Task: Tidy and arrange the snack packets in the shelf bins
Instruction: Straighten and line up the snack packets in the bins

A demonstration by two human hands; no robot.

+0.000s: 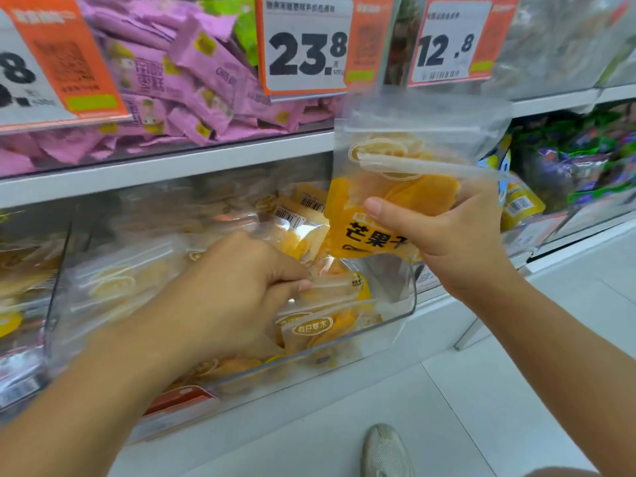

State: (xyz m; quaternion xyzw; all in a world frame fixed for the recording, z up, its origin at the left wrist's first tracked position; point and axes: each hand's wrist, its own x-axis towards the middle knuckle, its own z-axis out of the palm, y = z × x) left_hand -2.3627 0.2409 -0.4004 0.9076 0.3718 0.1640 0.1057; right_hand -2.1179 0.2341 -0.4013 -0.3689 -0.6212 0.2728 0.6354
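Your right hand [451, 235] pinched a mango packet [395, 187] above the clear bin [395, 315]; your left hand [241, 290] gripped another packet [330, 287] inside.

A price tag [307, 46] at twelve o'clock read "23.8"; another tag [449, 43] at one o'clock read "12.8"; the held mango packet [375, 215] bore "芒果".

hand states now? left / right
Left hand: pinching a packet inside the bin.
Right hand: gripping a mango bag above the bin.
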